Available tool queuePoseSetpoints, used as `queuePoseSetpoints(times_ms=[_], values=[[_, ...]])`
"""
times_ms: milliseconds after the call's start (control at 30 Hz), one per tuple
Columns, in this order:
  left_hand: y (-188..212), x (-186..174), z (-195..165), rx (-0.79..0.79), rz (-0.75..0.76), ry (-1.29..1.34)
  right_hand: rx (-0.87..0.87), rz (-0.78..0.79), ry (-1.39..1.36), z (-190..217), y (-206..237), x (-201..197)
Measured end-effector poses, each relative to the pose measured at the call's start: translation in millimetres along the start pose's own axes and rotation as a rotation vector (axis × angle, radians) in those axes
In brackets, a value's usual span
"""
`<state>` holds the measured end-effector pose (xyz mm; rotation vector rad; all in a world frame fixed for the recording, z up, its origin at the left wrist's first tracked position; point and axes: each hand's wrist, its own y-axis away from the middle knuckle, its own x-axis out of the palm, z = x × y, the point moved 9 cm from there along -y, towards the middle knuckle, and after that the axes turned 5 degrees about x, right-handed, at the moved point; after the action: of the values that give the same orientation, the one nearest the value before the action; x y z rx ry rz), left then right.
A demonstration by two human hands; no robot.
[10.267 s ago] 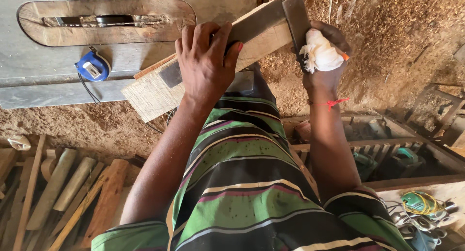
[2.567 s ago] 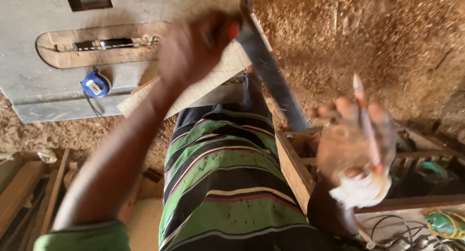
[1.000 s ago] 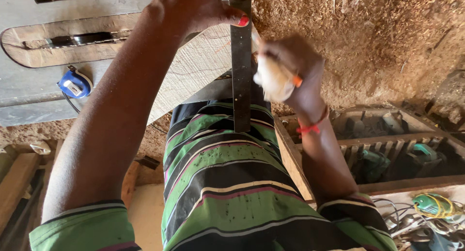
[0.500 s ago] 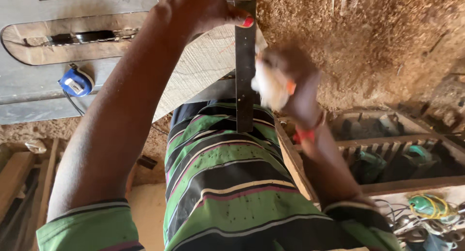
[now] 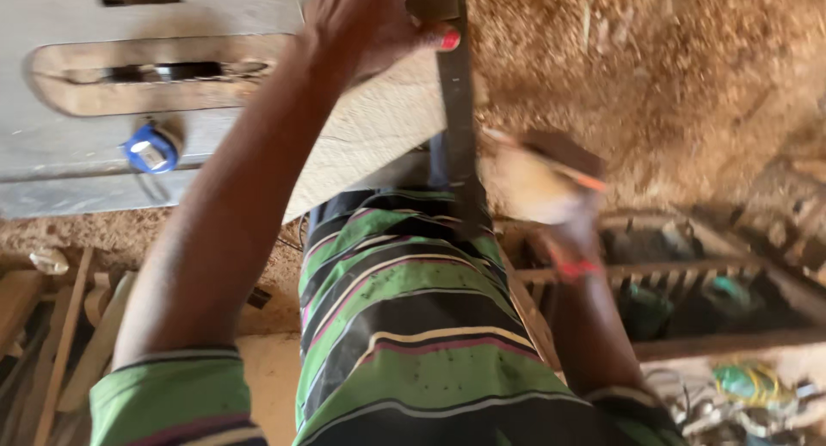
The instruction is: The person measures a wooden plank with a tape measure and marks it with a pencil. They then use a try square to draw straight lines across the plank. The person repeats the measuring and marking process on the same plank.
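Over on the left, a blue tape measure sits on the grey saw table. Next, the left hand is closed around the top of a long metal square, pressing it on the wooden board. Beside it, the blurry right hand pinches a pencil.

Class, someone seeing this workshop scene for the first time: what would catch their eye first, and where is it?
The left hand at top centre presses a dark metal square onto a pale wooden board. The blurred right hand holds a pencil beside the blade. A blue tape measure lies on the grey saw table, left.
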<state>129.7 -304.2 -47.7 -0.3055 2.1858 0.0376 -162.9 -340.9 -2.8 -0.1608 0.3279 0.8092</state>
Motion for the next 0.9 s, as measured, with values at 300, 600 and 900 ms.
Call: queuePoseSetpoints(times_ms=[300,600,900], values=[[121.5,-64.1,152.1,-0.558,-0.528,0.036,0.190,-0.465,-0.252,-32.8,-22.8,-124.5],[124.9,-68.9,163.7,-0.896,-0.356,-0.398,0.283,-0.335,-0.319,-68.3,-96.1,-110.1],[-41.2,-51.4,114.5,-0.419,-0.090,-0.332,0.456,0.506,-0.816,2.2,-72.1,-98.8]])
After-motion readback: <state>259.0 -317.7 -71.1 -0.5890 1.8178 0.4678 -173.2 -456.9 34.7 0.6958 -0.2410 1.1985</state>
